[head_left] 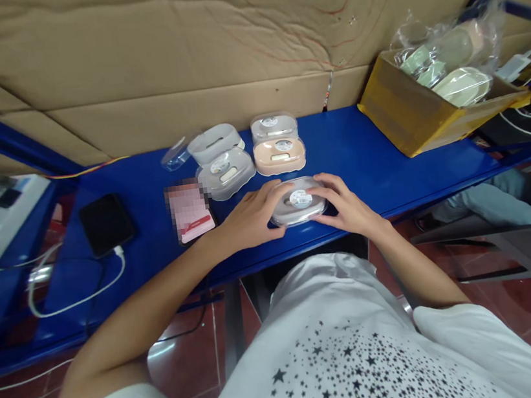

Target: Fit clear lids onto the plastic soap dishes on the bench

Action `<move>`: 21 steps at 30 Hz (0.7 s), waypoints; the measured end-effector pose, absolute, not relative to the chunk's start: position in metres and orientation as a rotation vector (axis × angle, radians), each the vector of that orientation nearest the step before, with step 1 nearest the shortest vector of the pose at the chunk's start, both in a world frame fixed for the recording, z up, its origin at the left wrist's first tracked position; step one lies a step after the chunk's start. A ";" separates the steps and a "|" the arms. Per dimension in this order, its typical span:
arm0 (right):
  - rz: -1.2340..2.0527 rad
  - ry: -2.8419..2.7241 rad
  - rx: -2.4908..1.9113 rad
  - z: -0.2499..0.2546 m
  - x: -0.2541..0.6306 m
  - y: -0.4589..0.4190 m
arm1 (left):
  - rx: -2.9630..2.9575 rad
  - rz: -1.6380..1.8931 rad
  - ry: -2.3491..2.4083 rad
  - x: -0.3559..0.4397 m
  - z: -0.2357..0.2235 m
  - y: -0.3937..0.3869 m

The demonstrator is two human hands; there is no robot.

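Observation:
A grey oval soap box with a clear lid and a round white label lies at the front edge of the blue table. My left hand grips its left end, thumb at the near side and fingers over the far rim. On the right end, my right hand holds it the same way. Just beyond stand a peach soap box and a grey one behind it. Left of these are another labelled grey box, a pale grey box and a loose clear lid.
A phone with a pink, blurred surface lies left of my hands. Farther left is a black device with a white cable. A cardboard box of plastic-wrapped items stands at right. Cardboard lines the back; another person's leg shows at right.

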State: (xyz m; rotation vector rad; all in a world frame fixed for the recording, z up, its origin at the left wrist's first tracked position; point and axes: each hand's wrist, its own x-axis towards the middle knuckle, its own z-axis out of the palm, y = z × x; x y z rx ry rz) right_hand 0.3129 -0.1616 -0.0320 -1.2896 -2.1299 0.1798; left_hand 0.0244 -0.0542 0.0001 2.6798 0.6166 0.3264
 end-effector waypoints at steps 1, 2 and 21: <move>0.171 -2.131 -1.283 -0.033 0.313 -0.162 | 2.682 0.319 0.605 0.024 0.000 -0.054; 0.159 -2.133 -1.278 -0.034 0.313 -0.162 | 2.688 0.314 0.594 0.023 -0.001 -0.053; 0.170 -2.148 -1.232 -0.030 0.311 -0.160 | 2.679 0.267 0.621 0.020 0.004 -0.043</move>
